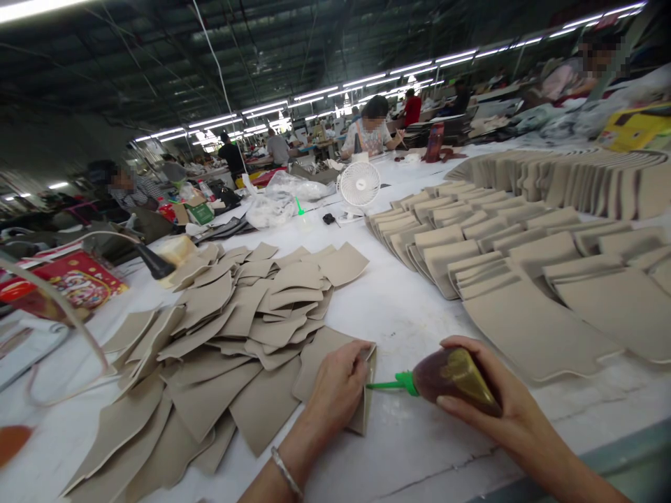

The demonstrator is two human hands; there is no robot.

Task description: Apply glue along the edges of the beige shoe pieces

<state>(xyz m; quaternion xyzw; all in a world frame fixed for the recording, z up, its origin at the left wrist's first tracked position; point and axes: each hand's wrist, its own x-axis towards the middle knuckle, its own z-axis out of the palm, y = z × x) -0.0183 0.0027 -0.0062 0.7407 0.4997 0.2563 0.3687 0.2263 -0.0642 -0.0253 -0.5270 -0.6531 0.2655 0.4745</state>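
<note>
My left hand [335, 384] hides part of the beige panel [319, 355] beneath it, and I can't tell whether the green nozzle [388, 385] touches its edge. The bottle [453, 381] covers some fingers of my right hand [508, 402]. The bottom edge crops both my forearms [283, 457]; the right edge cuts the yellow box [635, 129].

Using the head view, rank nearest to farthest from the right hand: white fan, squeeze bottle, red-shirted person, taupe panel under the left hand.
1. Squeeze bottle: in the right hand.
2. Taupe panel: leftward, under the left hand.
3. White fan: farther ahead.
4. Red-shirted person: far background.
</note>
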